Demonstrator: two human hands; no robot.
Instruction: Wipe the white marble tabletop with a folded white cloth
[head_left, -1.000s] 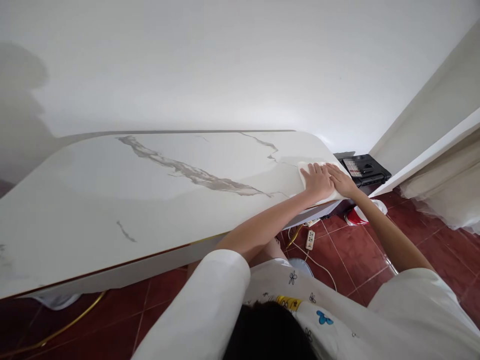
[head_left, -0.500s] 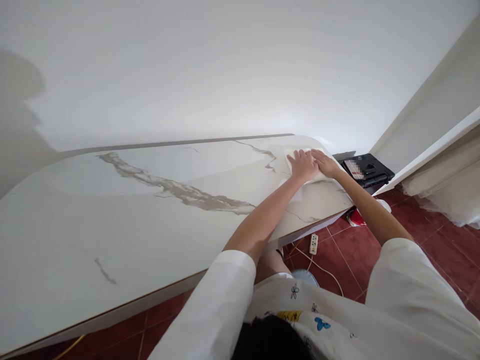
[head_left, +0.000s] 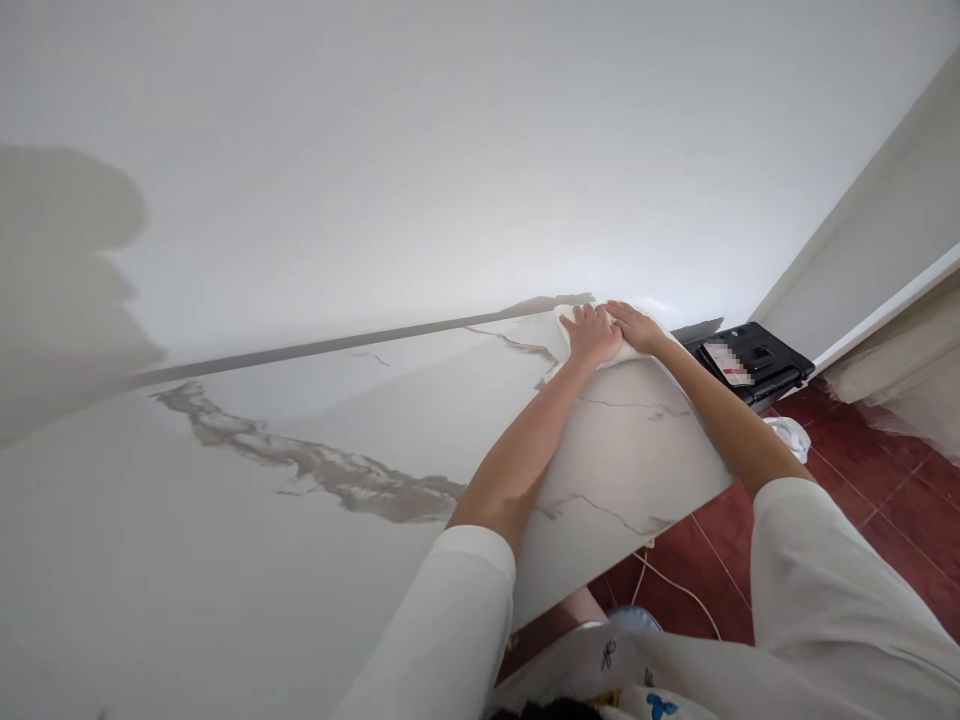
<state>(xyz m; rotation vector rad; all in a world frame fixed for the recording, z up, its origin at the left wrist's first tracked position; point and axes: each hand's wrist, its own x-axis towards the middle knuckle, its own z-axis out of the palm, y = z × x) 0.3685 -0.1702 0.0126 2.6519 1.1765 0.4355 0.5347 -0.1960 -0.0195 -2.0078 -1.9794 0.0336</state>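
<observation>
Hidden cloth: most of the white cloth (head_left: 628,356) is covered by the two hands, so its full shape I cannot tell; a corner shows at the left and a lower border under the palms.
Cut-off table: the marbled table (head_left: 337,610) goes out of the picture at left and at bottom; the left sleeve (head_left: 442,600) covers a part of it.
Hard to read: the label (head_left: 726,362) on the black box (head_left: 776,362) is blurred; the white thing (head_left: 789,438) on the floor is partly behind the right arm, and I cannot say what it is.
Left fingers: the left hand (head_left: 594,335) lies flat on the cloth, its fingers a little spread.
Right fingers: the right hand (head_left: 634,327) lies palm down on the cloth, fingers almost straight and close together, their tips against the left hand.
Cloth place: on the table, near its far right end, just beside the wall (head_left: 450,130).
Table edges: the far edge runs along the wall with a grey strip; the right edge passes under the right forearm, close to the black box.
Room: the surface spreads wide at the left of the left arm; between the forearms is a smaller piece of it.
Below: a pale cable (head_left: 679,580) lies on the red floor (head_left: 724,545).
</observation>
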